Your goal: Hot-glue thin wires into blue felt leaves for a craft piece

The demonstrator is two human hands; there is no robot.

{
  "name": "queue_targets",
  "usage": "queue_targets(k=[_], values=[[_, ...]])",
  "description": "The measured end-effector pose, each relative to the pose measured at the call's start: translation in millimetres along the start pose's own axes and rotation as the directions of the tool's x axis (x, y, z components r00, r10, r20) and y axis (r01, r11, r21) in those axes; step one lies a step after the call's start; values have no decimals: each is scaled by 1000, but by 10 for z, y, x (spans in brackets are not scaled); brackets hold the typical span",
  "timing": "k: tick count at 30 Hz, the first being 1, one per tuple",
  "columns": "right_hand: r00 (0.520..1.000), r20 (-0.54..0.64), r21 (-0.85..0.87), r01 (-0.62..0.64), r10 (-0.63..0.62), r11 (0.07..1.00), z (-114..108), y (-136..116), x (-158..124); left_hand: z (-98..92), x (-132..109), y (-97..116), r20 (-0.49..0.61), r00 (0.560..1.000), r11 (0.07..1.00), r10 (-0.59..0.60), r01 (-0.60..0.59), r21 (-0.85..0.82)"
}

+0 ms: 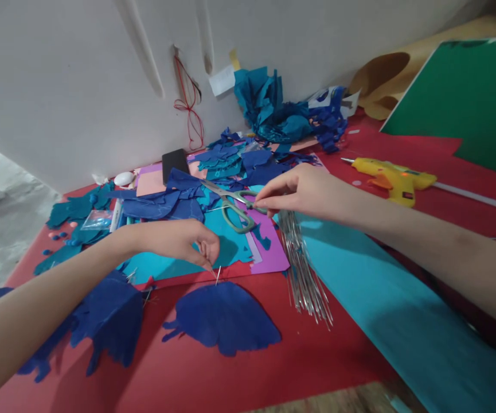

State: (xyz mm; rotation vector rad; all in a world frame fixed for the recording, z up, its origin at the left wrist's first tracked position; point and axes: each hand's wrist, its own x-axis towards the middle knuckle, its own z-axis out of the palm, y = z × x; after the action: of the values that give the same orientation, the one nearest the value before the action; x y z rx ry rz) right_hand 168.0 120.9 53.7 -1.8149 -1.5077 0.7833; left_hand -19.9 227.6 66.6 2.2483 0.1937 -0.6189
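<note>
Head view, work done: several shapes are already cut out. A dark blue fan-shaped crepe paper piece (226,318) lies flat on the red paper table cover (273,373), and a second dark blue fringed paper piece (110,315) lies to its left, partly under the left forearm. A heap of blue and teal paper scraps (230,160) is piled near the wall.
Head view, work left: judging from how things lie, much is not yet done. The fan-shaped piece is not joined to any wire, the bundle of thin silver wires (303,275) looks nearly whole, the long turquoise paper sheet (381,298) is uncut, and the yellow glue gun (391,178) is laid aside, well apart from both hands.
Left hand: the left hand (183,241) is held palm down, the wrist bent inward. A short thin silver wire (217,275) is pinched between thumb and forefinger, its lower end just above the top edge of the fan-shaped piece.
Right hand: the right hand (303,192) is stretched forward and to the left, with the fingertips drawn together at the handles of the grey-green scissors (234,209), beside the upper end of the wire bundle. It cannot be told whether a wire or the scissors are gripped.
</note>
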Motion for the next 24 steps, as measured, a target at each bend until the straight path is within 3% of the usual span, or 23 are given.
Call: queue_targets(k=[8,15,19,22,24], values=[[1000,4,6,-26,26,1000,4,-1,9,41,-57,-9,72,990,967,-122,135,-216],[1000,7,23,-27,27,999,0,22,19,120,-216,-9,27,971,894,-237,228,-386],[999,-16,-1,-36,36,999,-16,16,4,231,-363,28,-50,910,698,-411,280,-659],[1000,-29,48,-5,6,999,-30,24,-2,338,-483,33,-131,862,540,-490,182,-822],[998,-55,105,27,-21,994,-35,28,-7,411,-553,21,-207,804,439,-558,74,-895]])
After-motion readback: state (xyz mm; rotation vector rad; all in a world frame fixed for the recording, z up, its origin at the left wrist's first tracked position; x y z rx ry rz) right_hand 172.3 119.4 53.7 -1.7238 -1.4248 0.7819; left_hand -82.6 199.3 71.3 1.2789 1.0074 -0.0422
